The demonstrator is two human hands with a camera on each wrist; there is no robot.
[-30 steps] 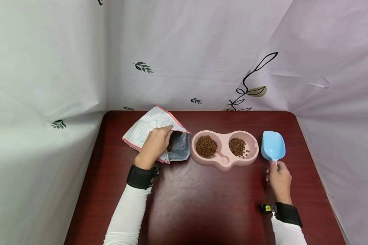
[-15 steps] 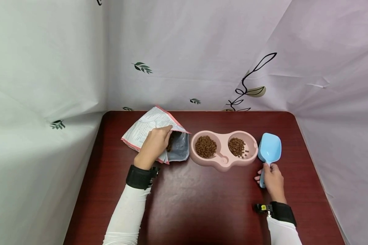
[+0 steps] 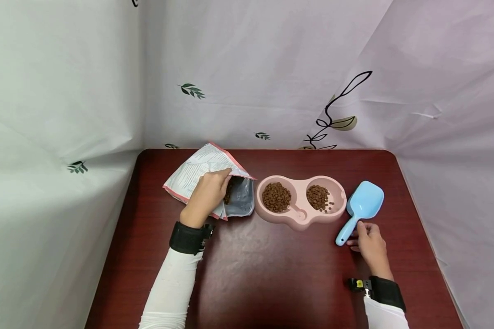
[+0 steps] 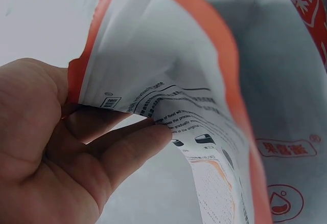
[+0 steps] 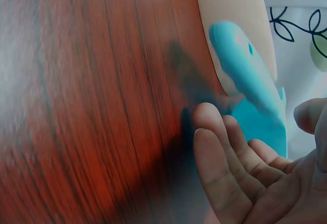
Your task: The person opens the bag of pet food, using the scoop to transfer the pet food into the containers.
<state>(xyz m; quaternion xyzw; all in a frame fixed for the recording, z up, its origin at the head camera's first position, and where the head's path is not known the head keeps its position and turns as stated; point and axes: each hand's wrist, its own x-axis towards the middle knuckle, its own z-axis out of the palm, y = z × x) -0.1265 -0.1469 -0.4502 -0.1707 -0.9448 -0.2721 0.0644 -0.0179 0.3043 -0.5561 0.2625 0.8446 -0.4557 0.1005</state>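
Note:
My left hand pinches the mouth edge of a pet food bag, white with a red border, lying tipped on its side. Up close in the left wrist view, the bag's printed flap runs in between the fingers. Brown kibble shows just inside the opening. On the right lies a light blue scoop, its bowl up and its handle slanting toward the front left. Beside that handle, my right hand has loosely bent fingers and a thumb held apart, with nothing between them.
A pink double bowl stands between bag and scoop. Kibble fills much of its left hollow, and a smaller heap sits in the right one. White patterned cloth hangs behind and beside the dark red table.
The scoop has turned so its handle points to the front left, and my right hand has let go of it. My left hand keeps its grip on the bag.

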